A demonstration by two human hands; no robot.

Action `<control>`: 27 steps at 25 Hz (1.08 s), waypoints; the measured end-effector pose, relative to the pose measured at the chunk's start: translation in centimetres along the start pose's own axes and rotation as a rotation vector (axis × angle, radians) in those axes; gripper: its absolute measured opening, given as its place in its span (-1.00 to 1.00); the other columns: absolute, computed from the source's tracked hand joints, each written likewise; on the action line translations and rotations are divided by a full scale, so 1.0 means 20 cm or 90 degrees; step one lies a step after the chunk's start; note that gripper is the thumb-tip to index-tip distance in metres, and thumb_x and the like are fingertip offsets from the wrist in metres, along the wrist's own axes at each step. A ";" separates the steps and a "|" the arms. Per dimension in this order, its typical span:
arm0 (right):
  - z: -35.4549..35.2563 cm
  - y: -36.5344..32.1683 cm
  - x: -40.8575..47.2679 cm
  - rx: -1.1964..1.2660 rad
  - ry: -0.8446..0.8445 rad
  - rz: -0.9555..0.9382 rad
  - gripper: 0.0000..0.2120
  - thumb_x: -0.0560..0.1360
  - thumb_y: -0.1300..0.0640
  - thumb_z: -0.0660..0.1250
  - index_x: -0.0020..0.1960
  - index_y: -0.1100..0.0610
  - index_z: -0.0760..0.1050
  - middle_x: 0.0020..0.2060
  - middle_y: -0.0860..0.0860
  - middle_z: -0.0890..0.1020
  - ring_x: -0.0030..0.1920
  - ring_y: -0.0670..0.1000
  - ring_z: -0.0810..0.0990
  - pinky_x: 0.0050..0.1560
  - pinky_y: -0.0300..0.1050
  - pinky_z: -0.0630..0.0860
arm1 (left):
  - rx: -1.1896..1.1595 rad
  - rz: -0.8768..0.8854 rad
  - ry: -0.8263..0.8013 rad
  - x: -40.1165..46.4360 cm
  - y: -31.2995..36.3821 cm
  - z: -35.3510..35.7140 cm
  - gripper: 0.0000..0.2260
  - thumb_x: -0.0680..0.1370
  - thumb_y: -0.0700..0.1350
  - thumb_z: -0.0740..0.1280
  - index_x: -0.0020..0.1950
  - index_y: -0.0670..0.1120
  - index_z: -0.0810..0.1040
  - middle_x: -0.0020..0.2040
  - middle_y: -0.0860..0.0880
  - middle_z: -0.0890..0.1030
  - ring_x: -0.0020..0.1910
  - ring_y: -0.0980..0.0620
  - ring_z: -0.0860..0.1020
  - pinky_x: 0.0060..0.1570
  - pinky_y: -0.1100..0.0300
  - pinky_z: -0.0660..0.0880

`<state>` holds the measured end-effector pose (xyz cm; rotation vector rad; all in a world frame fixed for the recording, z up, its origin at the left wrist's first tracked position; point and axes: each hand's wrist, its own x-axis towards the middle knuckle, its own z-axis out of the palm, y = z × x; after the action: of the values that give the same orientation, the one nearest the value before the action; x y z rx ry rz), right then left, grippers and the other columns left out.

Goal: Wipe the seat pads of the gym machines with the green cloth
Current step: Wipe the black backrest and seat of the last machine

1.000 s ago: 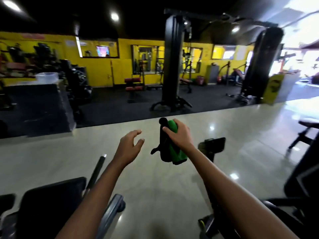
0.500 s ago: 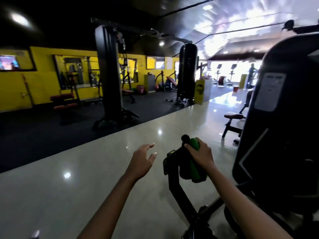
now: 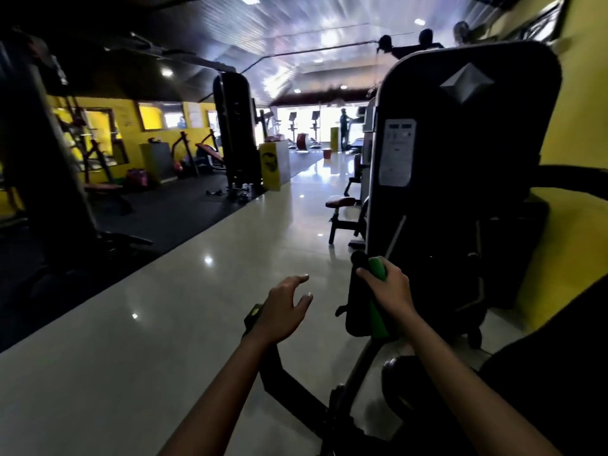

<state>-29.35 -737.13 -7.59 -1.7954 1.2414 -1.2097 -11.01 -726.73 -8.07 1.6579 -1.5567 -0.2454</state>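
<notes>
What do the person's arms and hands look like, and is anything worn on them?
Both forearms are bare as far as the frame shows: no sleeves and no gloves. The left hand and the right hand show no rings, and no watch or band shows at either wrist. The nails on the left fingertips look short and unpainted. Nothing is visible above the forearms.

We see one wide-angle view from head height, facing forward and slightly down along the glossy floor (image 3: 171,324), close behind the black weight-stack machine (image 3: 460,192) on the right, both forearms reaching out beside it.
</notes>
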 end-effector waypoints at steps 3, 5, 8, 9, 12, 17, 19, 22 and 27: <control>0.12 0.09 0.21 -0.011 0.038 0.042 -0.67 0.44 -0.05 0.41 0.06 0.17 0.53 -0.04 0.12 0.61 -0.01 0.12 0.58 -0.01 -0.02 0.52 | -0.036 0.009 -0.030 0.25 -0.13 0.07 -0.64 0.58 -0.15 0.30 0.37 -0.14 0.44 0.32 -0.06 0.49 0.33 0.02 0.43 0.30 0.17 0.36; 0.19 0.12 0.30 -0.015 0.038 0.044 -0.69 0.44 -0.05 0.41 0.04 0.15 0.53 -0.04 0.12 0.60 -0.02 0.11 0.57 -0.02 -0.06 0.51 | -0.046 0.026 -0.056 0.39 -0.19 0.12 -0.65 0.58 -0.16 0.30 0.37 -0.14 0.44 0.33 -0.06 0.49 0.33 0.03 0.43 0.30 0.17 0.37; 0.23 0.21 0.41 -0.021 0.058 0.087 -0.82 0.44 -0.04 0.41 -0.09 0.03 0.48 -0.10 0.07 0.60 -0.07 0.07 0.57 -0.09 -0.10 0.48 | -0.079 0.018 -0.079 0.59 -0.30 0.21 -0.66 0.58 -0.16 0.30 0.36 -0.14 0.45 0.32 -0.06 0.50 0.33 0.02 0.43 0.28 0.18 0.37; 0.24 0.25 0.43 -0.024 0.068 0.107 -0.82 0.43 -0.06 0.41 -0.10 0.01 0.48 -0.11 0.06 0.60 -0.07 0.06 0.58 -0.08 -0.09 0.50 | -0.079 0.026 -0.107 0.64 -0.33 0.25 -0.66 0.58 -0.15 0.29 0.36 -0.13 0.44 0.32 -0.06 0.49 0.33 0.02 0.43 0.29 0.18 0.37; 0.20 0.38 0.49 -0.037 0.114 0.166 -0.76 0.40 -0.11 0.41 -0.04 0.01 0.53 -0.09 0.02 0.61 -0.04 0.04 0.59 0.00 -0.01 0.54 | -0.115 0.046 -0.176 0.82 -0.42 0.39 -0.66 0.59 -0.16 0.29 0.36 -0.13 0.44 0.31 -0.06 0.50 0.32 0.07 0.42 0.20 0.26 0.37; 0.11 0.45 0.56 -0.049 0.250 0.258 -0.66 0.47 0.02 0.41 0.19 0.13 0.52 0.07 0.07 0.59 0.13 0.12 0.55 0.17 0.05 0.48 | -0.166 0.150 -0.282 1.15 -0.42 0.61 -0.66 0.57 -0.19 0.31 0.35 -0.16 0.46 0.23 -0.05 0.53 0.21 0.15 0.45 0.12 0.35 0.36; 0.10 0.45 0.60 -0.056 0.308 0.295 -0.61 0.50 0.04 0.38 0.26 0.19 0.48 0.12 0.12 0.56 0.19 0.16 0.51 0.19 0.03 0.45 | -0.180 0.191 -0.347 1.29 -0.42 0.70 -0.64 0.56 -0.18 0.32 0.35 -0.17 0.45 0.24 -0.08 0.54 0.23 0.02 0.50 0.21 0.21 0.41; 0.10 0.46 0.58 -0.071 0.378 0.362 -0.48 0.51 -0.01 0.36 0.39 0.19 0.37 0.30 0.13 0.46 0.31 0.17 0.42 0.25 0.00 0.37 | -0.195 0.222 -0.427 1.43 -0.43 0.81 -0.63 0.57 -0.15 0.31 0.37 -0.15 0.43 0.26 -0.07 0.52 0.26 0.02 0.47 0.27 0.16 0.39; 0.15 0.50 0.38 -0.084 0.501 0.424 -0.62 0.52 0.07 0.36 0.29 0.18 0.46 0.04 0.01 0.50 0.12 0.04 0.48 0.13 -0.07 0.41 | -0.223 0.262 -0.571 1.48 -0.47 1.04 -0.63 0.58 -0.15 0.30 0.39 -0.15 0.42 0.29 -0.07 0.50 0.29 0.03 0.45 0.29 0.16 0.38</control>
<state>-29.11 -747.83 -14.95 -0.8077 2.1641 -1.4667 -11.06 -763.13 -16.22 0.9340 -2.2844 -1.0743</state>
